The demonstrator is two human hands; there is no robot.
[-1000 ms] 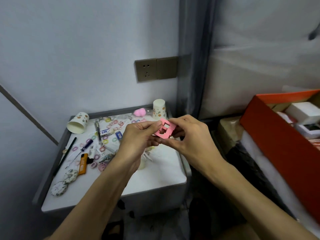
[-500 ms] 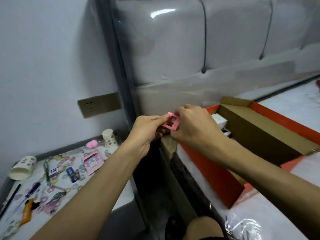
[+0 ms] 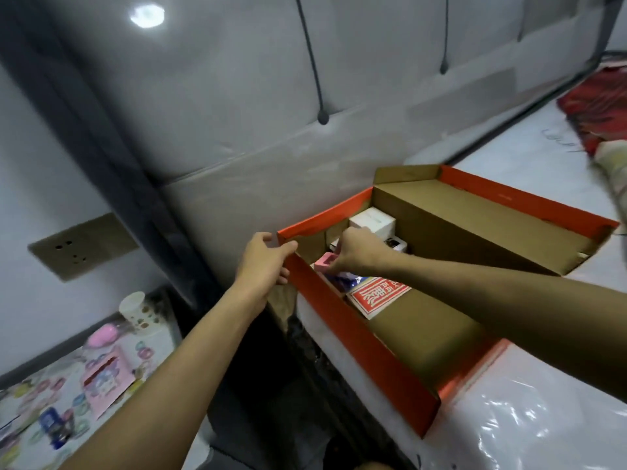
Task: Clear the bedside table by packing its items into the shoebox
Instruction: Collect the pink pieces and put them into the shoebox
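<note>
Pinching a small pink block point(image 3: 325, 261) with a square hole through it, the right hand point(image 3: 356, 249) sits low inside the orange shoebox point(image 3: 356, 340), at its corner by the headboard point(image 3: 237, 113), just beside a red-and-white packet point(image 3: 376, 295). The left hand point(image 3: 263, 262) curls over that corner's rim, gripping it.

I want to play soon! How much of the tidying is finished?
Some is done: the shoebox holds a white box and a red patterned box. Right now the right hand pinches a pink square piece low inside it, while the left hand grips its corner. Lots is left: the bedside table has a paper cup, a pink card and many coloured rings on it.
</note>
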